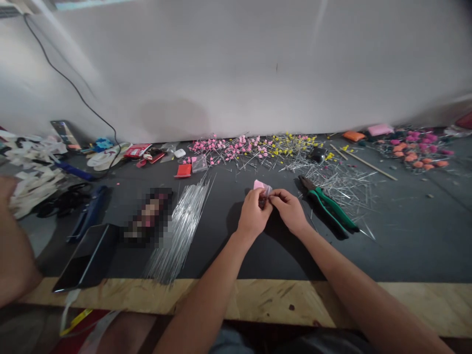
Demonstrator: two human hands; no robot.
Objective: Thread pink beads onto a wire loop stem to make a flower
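Near the middle of the dark tabletop, my left hand (pixel 254 212) is closed on a small pink packet (pixel 259 185) with a clear plastic edge. My right hand (pixel 289 209) meets it from the right, its fingertips pinched at the packet's clear edge. The fingers partly cover the packet. Left of my hands lies a bundle of thin metal wires (pixel 184 221). To the right, pliers with green handles (pixel 332 209) rest beside a loose pile of wires (pixel 341 184).
Pink-tipped wires (pixel 228 148) and yellow-tipped wires (pixel 291 147) lie along the wall. A red packet (pixel 183 170), a blue stapler-like tool (pixel 88 211) and a dark tablet or phone (pixel 86 258) are left. Another person's arm (pixel 16 246) is at the left edge.
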